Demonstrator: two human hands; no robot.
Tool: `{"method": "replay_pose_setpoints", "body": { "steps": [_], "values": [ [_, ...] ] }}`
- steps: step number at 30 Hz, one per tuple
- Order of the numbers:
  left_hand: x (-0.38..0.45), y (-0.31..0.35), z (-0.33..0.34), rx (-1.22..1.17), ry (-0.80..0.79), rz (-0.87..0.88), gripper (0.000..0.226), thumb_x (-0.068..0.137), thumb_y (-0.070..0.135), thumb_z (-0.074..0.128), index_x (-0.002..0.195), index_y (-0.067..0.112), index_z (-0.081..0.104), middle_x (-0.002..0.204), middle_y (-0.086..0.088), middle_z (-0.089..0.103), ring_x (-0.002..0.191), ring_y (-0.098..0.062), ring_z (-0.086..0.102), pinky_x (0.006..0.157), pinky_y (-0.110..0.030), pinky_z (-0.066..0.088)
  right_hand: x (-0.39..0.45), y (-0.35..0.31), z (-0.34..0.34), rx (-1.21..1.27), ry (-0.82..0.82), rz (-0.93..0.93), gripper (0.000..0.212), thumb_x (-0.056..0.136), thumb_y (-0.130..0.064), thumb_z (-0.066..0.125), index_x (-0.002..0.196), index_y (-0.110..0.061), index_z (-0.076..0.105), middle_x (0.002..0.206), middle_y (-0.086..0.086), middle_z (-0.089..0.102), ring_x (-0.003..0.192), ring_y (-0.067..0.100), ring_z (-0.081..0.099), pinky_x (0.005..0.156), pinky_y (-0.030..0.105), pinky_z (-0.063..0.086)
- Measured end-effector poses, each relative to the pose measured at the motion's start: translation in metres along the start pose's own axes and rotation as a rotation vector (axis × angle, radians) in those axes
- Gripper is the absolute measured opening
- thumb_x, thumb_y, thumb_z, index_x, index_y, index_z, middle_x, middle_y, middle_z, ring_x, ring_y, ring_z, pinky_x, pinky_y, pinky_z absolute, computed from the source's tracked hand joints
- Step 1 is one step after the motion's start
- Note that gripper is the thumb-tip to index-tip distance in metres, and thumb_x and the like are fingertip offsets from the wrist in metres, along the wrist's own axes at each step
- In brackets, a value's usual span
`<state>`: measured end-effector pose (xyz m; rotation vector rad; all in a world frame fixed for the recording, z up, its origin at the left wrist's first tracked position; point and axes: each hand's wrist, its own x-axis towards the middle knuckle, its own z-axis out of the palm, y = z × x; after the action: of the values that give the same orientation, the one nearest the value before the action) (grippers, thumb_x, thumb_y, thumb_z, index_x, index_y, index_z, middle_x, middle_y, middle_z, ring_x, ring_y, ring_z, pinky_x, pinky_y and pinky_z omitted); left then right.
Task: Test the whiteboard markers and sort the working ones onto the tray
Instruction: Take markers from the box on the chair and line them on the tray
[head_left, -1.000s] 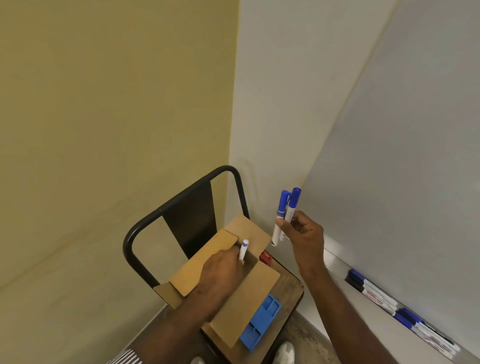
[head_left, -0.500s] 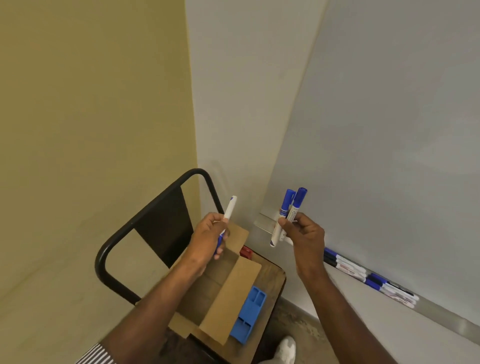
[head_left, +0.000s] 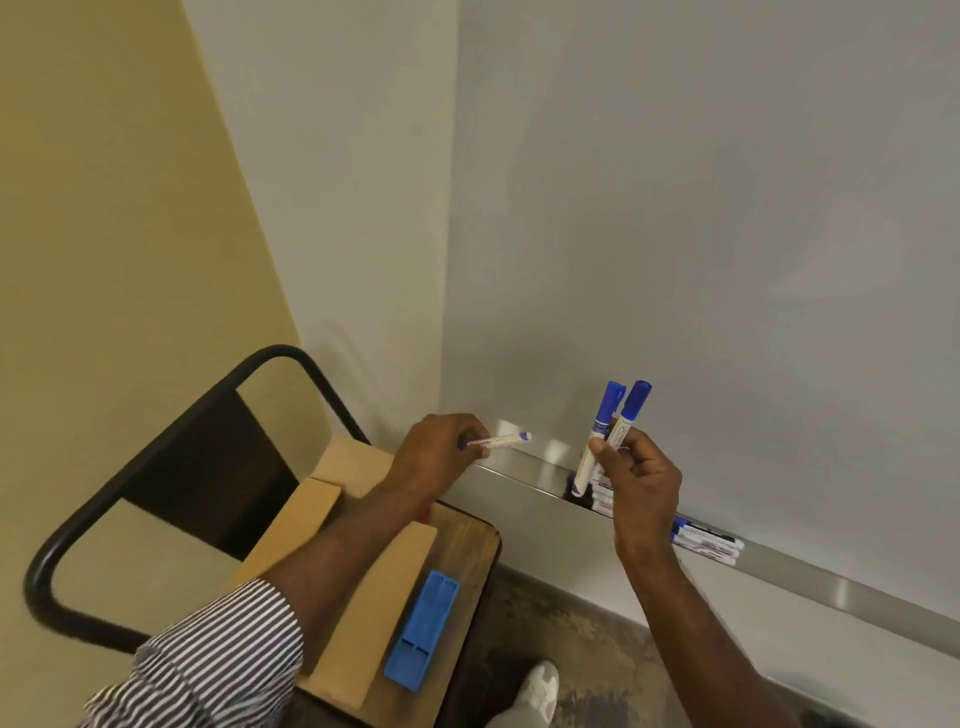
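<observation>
My left hand (head_left: 441, 454) grips one white marker (head_left: 501, 441) with a blue end, held roughly level and pointing right toward the whiteboard (head_left: 701, 234). My right hand (head_left: 641, 480) holds two blue-capped markers (head_left: 615, 426) upright, caps up, close to the board. Below them runs the metal tray (head_left: 524, 470) under the board, with several markers (head_left: 704, 540) lying in it to the right of my right hand. An open cardboard box (head_left: 332, 512) sits under my left forearm.
The box rests on a wooden chair (head_left: 467, 535) with a black metal back (head_left: 171, 431). A blue plastic piece (head_left: 423, 629) lies on the seat beside the box. My shoe (head_left: 537, 691) is on the floor below. A yellow wall stands at the left.
My left hand lifted a marker out of the box and carried it right toward the whiteboard, turning it level. The right hand kept its two markers upright. The view swung right.
</observation>
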<state>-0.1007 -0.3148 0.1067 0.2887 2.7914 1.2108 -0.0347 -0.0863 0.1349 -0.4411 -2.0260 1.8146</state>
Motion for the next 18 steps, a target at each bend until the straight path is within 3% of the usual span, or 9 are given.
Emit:
{"method": "replay_pose_setpoints", "body": {
  "steps": [3, 9, 13, 18],
  "values": [
    [0.031, -0.007, 0.035, 0.248, -0.085, 0.062, 0.021, 0.094, 0.033, 0.067, 0.109, 0.019, 0.073, 0.099, -0.003, 0.073, 0.087, -0.021, 0.066, 0.072, -0.029, 0.049, 0.008, 0.01, -0.027, -0.034, 0.009, 0.001, 0.023, 0.092, -0.01, 0.07, 0.114, -0.01, 0.069, 0.104, -0.001, 0.073, 0.087, 0.001, 0.071, 0.068, 0.012, 0.056],
    [0.063, -0.023, 0.096, 0.582, -0.261, 0.151, 0.028, 0.1, 0.032, 0.055, 0.123, 0.02, 0.065, 0.12, -0.006, 0.066, 0.109, -0.026, 0.063, 0.09, -0.035, 0.049, 0.016, 0.027, -0.072, -0.083, 0.011, 0.019, 0.023, 0.092, -0.008, 0.069, 0.105, -0.026, 0.067, 0.093, -0.017, 0.074, 0.086, 0.001, 0.072, 0.069, 0.016, 0.058],
    [0.073, -0.031, 0.119, 0.661, -0.217, 0.184, 0.02, 0.095, 0.031, 0.064, 0.112, 0.025, 0.072, 0.109, 0.001, 0.068, 0.104, -0.021, 0.063, 0.083, -0.033, 0.051, 0.016, 0.036, -0.089, -0.107, -0.014, 0.026, 0.023, 0.092, -0.01, 0.067, 0.105, -0.029, 0.066, 0.091, -0.024, 0.075, 0.089, 0.003, 0.073, 0.069, 0.016, 0.058],
    [0.082, -0.037, 0.136, 0.618, -0.248, 0.135, 0.023, 0.095, 0.033, 0.061, 0.115, 0.028, 0.072, 0.119, 0.003, 0.066, 0.116, -0.017, 0.056, 0.093, -0.029, 0.044, 0.015, 0.048, -0.096, -0.111, 0.011, 0.048, 0.019, 0.093, -0.012, 0.066, 0.108, -0.024, 0.068, 0.091, -0.017, 0.076, 0.091, 0.009, 0.073, 0.072, 0.018, 0.059]
  ]
}}
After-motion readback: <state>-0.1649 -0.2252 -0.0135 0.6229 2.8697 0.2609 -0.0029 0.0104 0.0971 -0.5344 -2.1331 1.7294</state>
